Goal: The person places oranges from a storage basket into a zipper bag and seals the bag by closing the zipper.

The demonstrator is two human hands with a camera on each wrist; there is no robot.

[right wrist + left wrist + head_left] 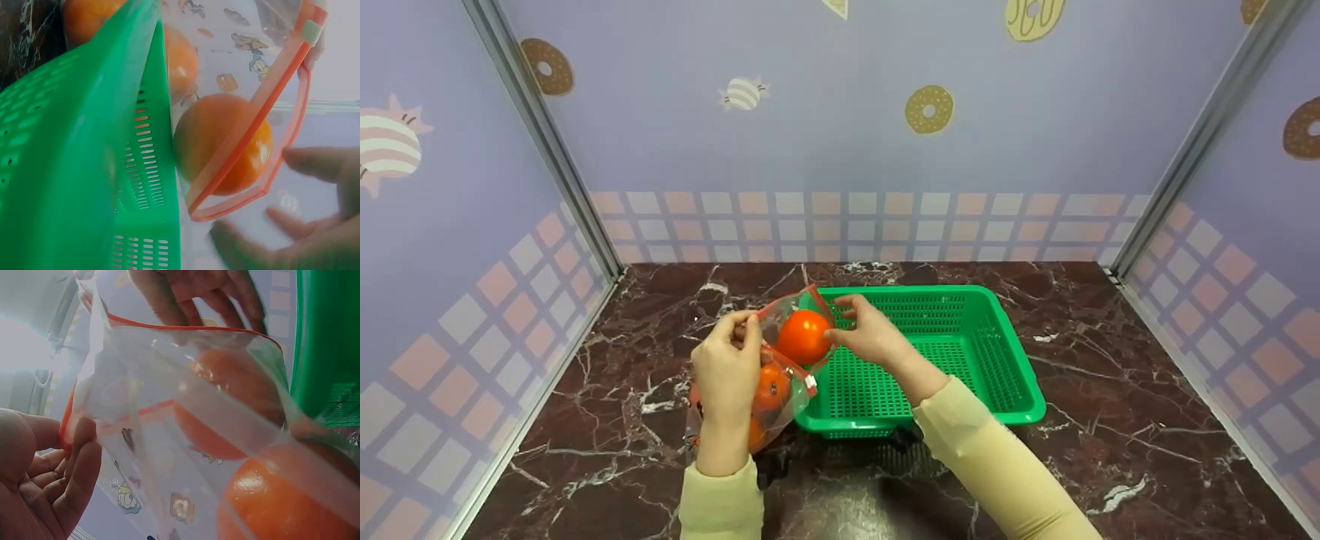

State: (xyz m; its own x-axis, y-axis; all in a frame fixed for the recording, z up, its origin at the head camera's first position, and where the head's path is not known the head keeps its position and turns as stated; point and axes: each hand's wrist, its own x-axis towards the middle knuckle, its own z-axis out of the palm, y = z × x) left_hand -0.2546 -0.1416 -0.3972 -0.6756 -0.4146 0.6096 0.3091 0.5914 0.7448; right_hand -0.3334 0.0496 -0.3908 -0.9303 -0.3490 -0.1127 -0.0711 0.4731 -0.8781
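Observation:
A clear slider zip bag [797, 379] with a red-orange closure strip and small printed figures hangs at the green basket's left side. My left hand [727, 367] pinches its rim between thumb and fingers, and the mouth gapes. Just inside the mouth sits one shiny round orange fruit [804, 337]; several more oranges [281, 495] lie lower in the bag, partly behind the left hand. My right hand [874, 334] is beside the mouth with fingers spread and holding nothing, its fingertips [298, 157] close to the strip. A pale slider [311, 32] shows at one end of the strip.
The green perforated plastic basket [1012, 345] stands on the dark red marbled tabletop [1110, 420], right of the bag and under my right forearm. Patterned panels [840, 150] enclose the table at the back and both sides. Small black objects [904, 436] show by the basket's front.

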